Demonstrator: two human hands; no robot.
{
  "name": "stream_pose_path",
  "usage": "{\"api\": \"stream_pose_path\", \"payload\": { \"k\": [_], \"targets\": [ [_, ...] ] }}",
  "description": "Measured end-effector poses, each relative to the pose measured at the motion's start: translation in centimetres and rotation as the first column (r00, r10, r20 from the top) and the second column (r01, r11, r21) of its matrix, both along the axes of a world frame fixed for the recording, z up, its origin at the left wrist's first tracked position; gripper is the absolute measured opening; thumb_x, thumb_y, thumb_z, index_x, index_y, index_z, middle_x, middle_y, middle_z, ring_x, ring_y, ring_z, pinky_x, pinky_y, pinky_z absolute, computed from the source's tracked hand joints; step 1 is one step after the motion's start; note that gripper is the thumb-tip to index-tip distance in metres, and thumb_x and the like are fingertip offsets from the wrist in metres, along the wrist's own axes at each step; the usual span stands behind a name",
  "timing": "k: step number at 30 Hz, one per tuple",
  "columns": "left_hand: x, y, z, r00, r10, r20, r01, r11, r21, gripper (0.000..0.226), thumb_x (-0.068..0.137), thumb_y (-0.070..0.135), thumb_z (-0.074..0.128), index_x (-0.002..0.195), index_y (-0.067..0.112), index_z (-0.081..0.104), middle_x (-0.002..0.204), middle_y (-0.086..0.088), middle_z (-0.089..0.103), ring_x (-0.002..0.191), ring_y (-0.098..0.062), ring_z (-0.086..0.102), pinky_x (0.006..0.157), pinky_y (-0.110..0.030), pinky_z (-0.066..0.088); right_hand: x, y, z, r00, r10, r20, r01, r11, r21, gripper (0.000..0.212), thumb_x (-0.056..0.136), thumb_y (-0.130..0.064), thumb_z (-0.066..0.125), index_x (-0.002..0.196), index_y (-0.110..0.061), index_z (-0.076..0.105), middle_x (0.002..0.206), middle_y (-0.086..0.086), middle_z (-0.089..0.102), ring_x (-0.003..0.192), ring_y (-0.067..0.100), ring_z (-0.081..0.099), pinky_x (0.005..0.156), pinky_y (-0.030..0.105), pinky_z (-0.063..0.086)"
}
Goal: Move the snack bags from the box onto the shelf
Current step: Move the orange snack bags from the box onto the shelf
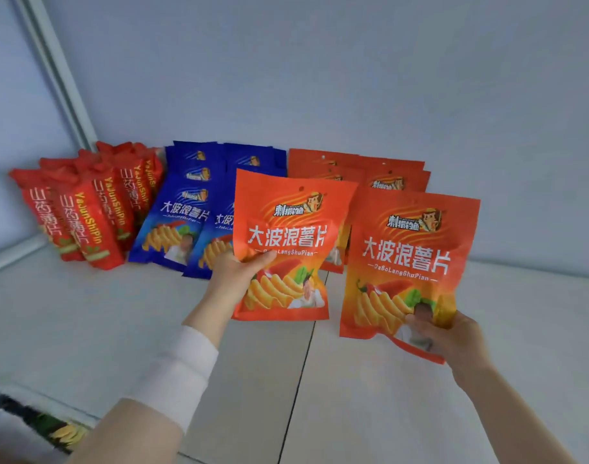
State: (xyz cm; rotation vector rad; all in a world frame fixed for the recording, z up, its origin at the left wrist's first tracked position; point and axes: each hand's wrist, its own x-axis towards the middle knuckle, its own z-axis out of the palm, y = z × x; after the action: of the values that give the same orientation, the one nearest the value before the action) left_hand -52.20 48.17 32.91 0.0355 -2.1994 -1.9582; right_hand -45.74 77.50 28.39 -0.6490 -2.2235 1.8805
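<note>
1. Left hand (234,272) grips an orange potato-chip bag (288,249) at its left edge, thumb across the front, fingers behind.
2. That bag stands upright above the white shelf (85,313), long axis vertical, hang-hole end pointing to 12 o'clock, printed face toward the camera, tilted slightly clockwise.
3. Right hand (454,336) pinches a second orange potato-chip bag (410,262) at its lower right corner, thumb on the front.
4. This second bag is also upright, top toward 12 o'clock, face to the camera, just beside the first at its 3 o'clock.
5. Against the back wall, a row of orange bags (380,175) stands at 12 o'clock behind the held pair.
6. Blue potato-chip bags (186,209) lean at 10 o'clock from the left hand.
7. Red yam-chip bags (85,209) stand farther toward 9 o'clock, turned edge-on in the corner.
8. A white sleeve cuff (182,366) covers the left forearm.
</note>
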Motion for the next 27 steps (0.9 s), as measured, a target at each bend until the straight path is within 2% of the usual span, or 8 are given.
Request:
{"api": "stream_pose_path", "payload": {
  "k": [3,7,11,13,17,21,24,27],
  "targets": [
    [-5.2,0.5,-0.9,0.998,-0.059,0.037,0.06,0.998,-0.028,0.018,0.078,0.024,0.073,0.092,0.029,0.063,0.094,0.01,0.067,0.092,-0.011,0.063,0.081,-0.027,0.047,-4.1,0.2,-0.4,0.999,-0.036,-0.011,0.035,0.999,-0.021,0.02,0.073,-0.009,0.077,0.072,-0.017,0.058,0.068,0.004,0.061,0.061,0.019,0.056,0.056,0.027,0.044],
    [-11.3,1.0,-2.1,0.984,-0.13,0.121,0.137,0.989,-0.055,0.026,0.079,0.024,0.073,0.103,0.025,0.062,0.102,0.005,0.067,0.1,-0.015,0.06,0.089,-0.032,0.042,-9.1,0.1,-1.0,0.997,-0.07,0.01,0.071,0.996,-0.046,0.018,0.077,-0.01,0.075,0.071,-0.016,0.058,0.066,0.003,0.06,0.059,0.019,0.055,0.054,0.028,0.044],
    [-15.1,2.4,-3.0,0.959,-0.184,0.217,0.2,0.979,-0.051,0.023,0.083,0.024,0.069,0.104,0.023,0.061,0.093,0.008,0.065,0.088,-0.008,0.058,0.08,-0.025,0.04,-12.7,0.5,-2.0,0.994,-0.101,0.032,0.103,0.993,-0.06,0.014,0.078,-0.015,0.074,0.078,-0.013,0.06,0.067,0.003,0.06,0.059,0.02,0.054,0.055,0.028,0.042],
    [-16.4,3.0,-3.5,0.955,-0.19,0.229,0.207,0.977,-0.051,0.022,0.083,0.024,0.069,0.104,0.022,0.061,0.092,0.008,0.065,0.09,-0.01,0.059,0.08,-0.026,0.042,-14.0,0.8,-2.2,0.995,-0.09,0.042,0.092,0.994,-0.055,0.014,0.078,-0.014,0.074,0.078,-0.012,0.061,0.066,0.004,0.059,0.058,0.02,0.052,0.056,0.028,0.041],
    [-17.8,3.8,-4.6,0.972,-0.117,0.205,0.143,0.983,-0.114,0.019,0.082,0.025,0.07,0.099,0.022,0.062,0.093,0.006,0.065,0.094,-0.015,0.06,0.082,-0.029,0.043,-15.6,1.4,-2.3,0.996,-0.06,0.071,0.063,0.997,-0.034,0.015,0.076,-0.01,0.075,0.076,-0.012,0.06,0.064,0.005,0.057,0.055,0.02,0.049,0.052,0.026,0.042],
    [-18.4,4.2,-5.2,0.991,-0.039,0.127,0.073,0.957,-0.281,0.029,0.081,0.028,0.071,0.105,0.015,0.062,0.103,-0.002,0.067,0.094,-0.015,0.06,0.081,-0.027,0.043,-16.6,1.8,-2.1,0.995,-0.037,0.093,0.032,0.998,0.06,0.016,0.077,-0.015,0.074,0.075,-0.012,0.059,0.065,0.006,0.059,0.055,0.019,0.052,0.049,0.026,0.045],
    [-18.1,4.8,-5.1,0.996,0.054,0.064,-0.03,0.942,-0.336,0.045,0.079,0.027,0.073,0.115,0.008,0.054,0.113,-0.006,0.064,0.103,-0.02,0.06,0.082,-0.026,0.042,-17.2,2.0,-2.1,0.994,-0.037,0.106,0.02,0.987,0.158,0.022,0.075,-0.02,0.076,0.086,-0.007,0.063,0.069,0.006,0.062,0.059,0.021,0.055,0.057,0.03,0.048],
    [-17.6,5.4,-5.0,0.992,0.127,0.01,-0.116,0.928,-0.355,0.057,0.079,0.023,0.073,0.124,0.006,0.043,0.119,-0.006,0.059,0.105,-0.017,0.057,0.078,-0.018,0.041,-17.8,2.0,-2.3,0.99,-0.064,0.122,0.028,0.96,0.279,0.035,0.072,-0.028,0.078,0.098,-0.01,0.061,0.08,0.006,0.066,0.072,0.027,0.062,0.068,0.039,0.053]
  ]
}}
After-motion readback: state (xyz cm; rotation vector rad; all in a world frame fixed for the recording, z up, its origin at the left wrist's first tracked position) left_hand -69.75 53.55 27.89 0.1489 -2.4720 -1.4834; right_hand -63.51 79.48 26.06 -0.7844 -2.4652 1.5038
